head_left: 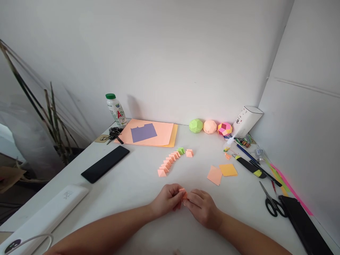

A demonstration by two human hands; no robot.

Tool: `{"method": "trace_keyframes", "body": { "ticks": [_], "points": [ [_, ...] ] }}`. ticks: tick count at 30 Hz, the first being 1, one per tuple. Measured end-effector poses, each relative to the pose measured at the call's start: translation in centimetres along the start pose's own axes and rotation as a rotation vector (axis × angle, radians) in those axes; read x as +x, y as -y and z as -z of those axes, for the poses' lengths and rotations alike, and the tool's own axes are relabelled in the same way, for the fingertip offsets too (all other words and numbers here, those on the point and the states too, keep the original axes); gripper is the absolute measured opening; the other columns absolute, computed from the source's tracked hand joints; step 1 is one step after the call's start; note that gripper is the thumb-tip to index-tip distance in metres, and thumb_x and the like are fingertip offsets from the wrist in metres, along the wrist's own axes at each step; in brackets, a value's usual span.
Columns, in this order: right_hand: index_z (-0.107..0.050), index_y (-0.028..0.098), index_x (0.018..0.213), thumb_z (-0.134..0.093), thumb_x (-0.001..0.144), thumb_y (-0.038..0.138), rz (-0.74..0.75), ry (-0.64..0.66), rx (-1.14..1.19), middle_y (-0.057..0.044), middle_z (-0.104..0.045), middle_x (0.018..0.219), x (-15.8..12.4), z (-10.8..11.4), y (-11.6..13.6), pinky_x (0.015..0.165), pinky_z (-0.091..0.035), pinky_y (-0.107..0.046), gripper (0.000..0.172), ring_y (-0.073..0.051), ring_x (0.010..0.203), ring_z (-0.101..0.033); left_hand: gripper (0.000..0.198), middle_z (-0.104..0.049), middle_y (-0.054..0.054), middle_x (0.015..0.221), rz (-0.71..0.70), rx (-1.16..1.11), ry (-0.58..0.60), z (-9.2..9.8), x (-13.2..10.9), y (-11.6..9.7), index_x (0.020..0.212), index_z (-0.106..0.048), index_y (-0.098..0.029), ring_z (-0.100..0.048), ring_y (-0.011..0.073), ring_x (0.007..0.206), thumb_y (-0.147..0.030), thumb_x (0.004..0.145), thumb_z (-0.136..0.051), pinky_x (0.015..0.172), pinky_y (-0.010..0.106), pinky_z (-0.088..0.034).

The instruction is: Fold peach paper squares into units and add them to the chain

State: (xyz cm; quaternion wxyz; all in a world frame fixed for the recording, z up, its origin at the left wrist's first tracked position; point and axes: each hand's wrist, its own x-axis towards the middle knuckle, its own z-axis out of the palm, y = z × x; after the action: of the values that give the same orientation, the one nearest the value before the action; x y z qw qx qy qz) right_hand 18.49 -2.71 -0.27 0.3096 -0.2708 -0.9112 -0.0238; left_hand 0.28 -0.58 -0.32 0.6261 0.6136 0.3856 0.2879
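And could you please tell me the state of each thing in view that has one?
Small peach paper: folded.
Left hand: pinching it.
Right hand: holding it too.
Row of pieces: folded.
Yellow square: flat.
Peach square: flat.
Bottle: standing, capped.
Scissors: blades apparently closed.
Paper balls: assembled.
Purple sheet: flat, one edge jagged.

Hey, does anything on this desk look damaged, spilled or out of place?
Nothing looks spilled. The purple sheet has a jagged, notched far edge, possibly cut on purpose, unlike the straight-edged peach sheet beneath. A few peach folds sit apart, right of the curved row.
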Motion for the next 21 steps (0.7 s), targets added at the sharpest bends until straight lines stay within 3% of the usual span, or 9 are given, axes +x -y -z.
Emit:
{"method": "trace_keyframes", "body": {
  "ticks": [12, 17, 21],
  "points": [
    [-0.063, 0.014, 0.087, -0.048, 0.085, 0.003, -0.024, -0.059, -0.006, -0.005, -0.065, 0.071, 0.1, 0.1, 0.2, 0.053, -0.044, -0.027, 0.02, -0.016, 0.063, -0.055, 0.035, -0.058, 0.0, 0.056, -0.028, 0.052, -0.047, -0.3, -0.1, -0.3, 0.065, -0.056, -0.015, -0.054, 0.0116, 0.053, -0.041, 0.086, -0.047, 0.053, 0.022, -0.043],
    [-0.061, 0.015, 0.086, -0.04, 0.088, 0.008, -0.147, -0.056, 0.141, -0.006, -0.062, 0.07, 0.3, 0.3, 0.2, 0.055, -0.045, -0.028, 0.023, -0.016, 0.062, -0.054, 0.038, -0.061, 0.002, 0.062, -0.104, 0.137, -0.001, -0.2, -0.3, -0.9, 0.07, -0.062, -0.015, -0.057, 0.014, 0.06, -0.04, 0.089, -0.042, 0.059, 0.023, -0.045],
    [-0.061, 0.017, 0.086, -0.043, 0.088, 0.015, -0.341, -0.089, 0.372, -0.007, -0.062, 0.073, 0.3, 0.1, -0.2, 0.057, -0.048, -0.027, 0.018, -0.016, 0.065, -0.056, 0.035, -0.063, 0.002, 0.065, -0.123, 0.174, 0.034, 0.0, -0.4, -1.3, 0.082, -0.064, -0.016, -0.06, 0.0152, 0.063, -0.037, 0.091, -0.037, 0.067, 0.026, -0.047]
  ]
}}
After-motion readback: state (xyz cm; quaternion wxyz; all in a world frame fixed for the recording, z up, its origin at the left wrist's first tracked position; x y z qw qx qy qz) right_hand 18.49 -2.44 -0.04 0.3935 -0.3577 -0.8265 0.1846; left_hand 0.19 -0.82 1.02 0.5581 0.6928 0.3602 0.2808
